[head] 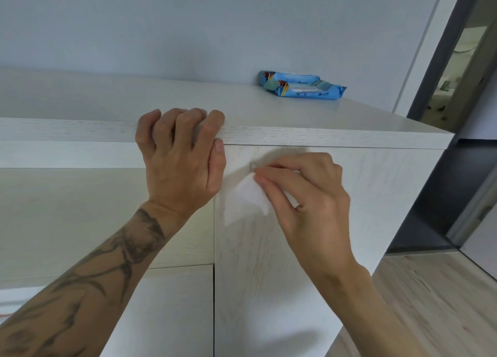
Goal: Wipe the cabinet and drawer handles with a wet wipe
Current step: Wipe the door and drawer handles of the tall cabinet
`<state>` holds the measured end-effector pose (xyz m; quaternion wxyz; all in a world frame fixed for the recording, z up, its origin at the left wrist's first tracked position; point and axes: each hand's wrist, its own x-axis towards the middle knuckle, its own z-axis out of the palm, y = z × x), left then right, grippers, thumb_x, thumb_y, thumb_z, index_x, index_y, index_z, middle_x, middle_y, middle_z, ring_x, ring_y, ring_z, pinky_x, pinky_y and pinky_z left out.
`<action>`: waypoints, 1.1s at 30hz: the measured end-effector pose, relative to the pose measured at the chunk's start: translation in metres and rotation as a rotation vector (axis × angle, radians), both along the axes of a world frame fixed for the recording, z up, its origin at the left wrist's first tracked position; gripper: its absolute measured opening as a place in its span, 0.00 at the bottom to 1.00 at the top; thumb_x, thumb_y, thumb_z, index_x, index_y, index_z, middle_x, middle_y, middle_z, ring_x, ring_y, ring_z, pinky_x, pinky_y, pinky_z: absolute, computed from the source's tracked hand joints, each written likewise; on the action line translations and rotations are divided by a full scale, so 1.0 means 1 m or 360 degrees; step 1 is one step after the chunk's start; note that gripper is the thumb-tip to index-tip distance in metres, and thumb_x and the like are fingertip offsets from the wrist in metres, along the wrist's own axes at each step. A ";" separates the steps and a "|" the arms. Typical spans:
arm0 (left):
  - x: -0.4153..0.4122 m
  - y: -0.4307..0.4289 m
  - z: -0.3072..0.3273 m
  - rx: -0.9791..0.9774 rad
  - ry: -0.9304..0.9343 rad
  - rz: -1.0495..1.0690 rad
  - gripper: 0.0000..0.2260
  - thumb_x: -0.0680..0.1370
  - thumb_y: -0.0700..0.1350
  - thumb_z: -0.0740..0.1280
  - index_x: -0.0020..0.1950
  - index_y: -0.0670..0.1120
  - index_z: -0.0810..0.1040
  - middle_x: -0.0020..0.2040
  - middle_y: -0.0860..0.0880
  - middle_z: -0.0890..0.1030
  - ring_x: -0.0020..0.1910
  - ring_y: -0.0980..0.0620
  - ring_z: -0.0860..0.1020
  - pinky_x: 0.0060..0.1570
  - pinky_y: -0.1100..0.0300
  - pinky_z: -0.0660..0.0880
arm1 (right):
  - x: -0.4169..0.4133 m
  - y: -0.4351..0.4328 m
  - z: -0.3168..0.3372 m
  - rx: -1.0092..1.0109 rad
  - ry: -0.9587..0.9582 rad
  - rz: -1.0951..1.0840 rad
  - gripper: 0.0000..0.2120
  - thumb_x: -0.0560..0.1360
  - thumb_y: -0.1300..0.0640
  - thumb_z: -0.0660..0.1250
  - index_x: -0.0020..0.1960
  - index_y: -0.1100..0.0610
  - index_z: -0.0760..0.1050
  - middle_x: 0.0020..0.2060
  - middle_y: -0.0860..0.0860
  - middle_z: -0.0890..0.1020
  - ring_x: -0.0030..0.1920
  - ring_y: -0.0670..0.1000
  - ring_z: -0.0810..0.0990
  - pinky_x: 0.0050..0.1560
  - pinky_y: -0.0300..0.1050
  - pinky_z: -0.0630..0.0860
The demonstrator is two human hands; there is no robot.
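A white wood-grain cabinet (363, 184) fills the view. My right hand (306, 195) pinches a white wet wipe (247, 198) against a small grey handle (252, 166) high on the right-hand door; only the handle's left end shows past my fingertips. My left hand (183, 154) rests on the front edge of the cabinet top (80, 130), fingers curled over the edge, thumb against the door's upper left corner. It holds no object.
A blue pack of wet wipes (301, 86) lies on the cabinet top near the wall. Left of the door are drawer fronts (80, 216). To the right are a dark doorway (457, 74) and wooden floor (430, 303).
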<state>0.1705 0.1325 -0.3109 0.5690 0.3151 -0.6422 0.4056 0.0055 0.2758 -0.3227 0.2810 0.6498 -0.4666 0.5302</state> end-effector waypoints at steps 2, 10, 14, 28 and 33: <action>0.000 -0.001 0.000 -0.0009 0.0005 0.0001 0.15 0.85 0.47 0.55 0.64 0.44 0.78 0.57 0.46 0.75 0.59 0.43 0.71 0.71 0.46 0.58 | -0.018 0.007 -0.003 -0.0015 -0.0036 -0.0034 0.05 0.80 0.60 0.75 0.54 0.54 0.88 0.50 0.45 0.84 0.55 0.51 0.76 0.54 0.49 0.74; 0.000 -0.002 -0.001 -0.0030 0.0008 0.0005 0.15 0.85 0.47 0.55 0.64 0.44 0.78 0.58 0.46 0.73 0.59 0.42 0.71 0.71 0.46 0.58 | -0.027 0.008 -0.010 -0.0003 -0.0128 0.0014 0.07 0.80 0.64 0.74 0.56 0.57 0.87 0.52 0.48 0.84 0.54 0.52 0.79 0.54 0.37 0.74; 0.000 -0.003 -0.001 -0.0053 0.0019 0.0008 0.15 0.85 0.46 0.56 0.64 0.44 0.78 0.57 0.45 0.74 0.58 0.42 0.71 0.71 0.46 0.58 | -0.053 0.013 -0.013 0.0027 -0.0252 0.0029 0.07 0.80 0.65 0.73 0.57 0.57 0.86 0.53 0.49 0.84 0.56 0.48 0.81 0.58 0.34 0.74; -0.002 -0.002 -0.001 -0.0041 0.0044 -0.0020 0.15 0.86 0.47 0.54 0.64 0.43 0.77 0.57 0.45 0.73 0.58 0.41 0.71 0.71 0.46 0.58 | -0.048 0.022 -0.014 0.0102 -0.0818 0.0298 0.11 0.79 0.64 0.75 0.59 0.53 0.85 0.58 0.47 0.85 0.63 0.47 0.84 0.66 0.43 0.79; -0.003 0.000 0.000 -0.0017 0.0053 0.0003 0.16 0.86 0.47 0.54 0.64 0.43 0.78 0.57 0.44 0.75 0.58 0.42 0.71 0.72 0.47 0.57 | -0.056 0.018 -0.013 0.0076 -0.0764 0.0312 0.11 0.79 0.66 0.74 0.59 0.55 0.85 0.58 0.49 0.86 0.62 0.48 0.84 0.65 0.46 0.80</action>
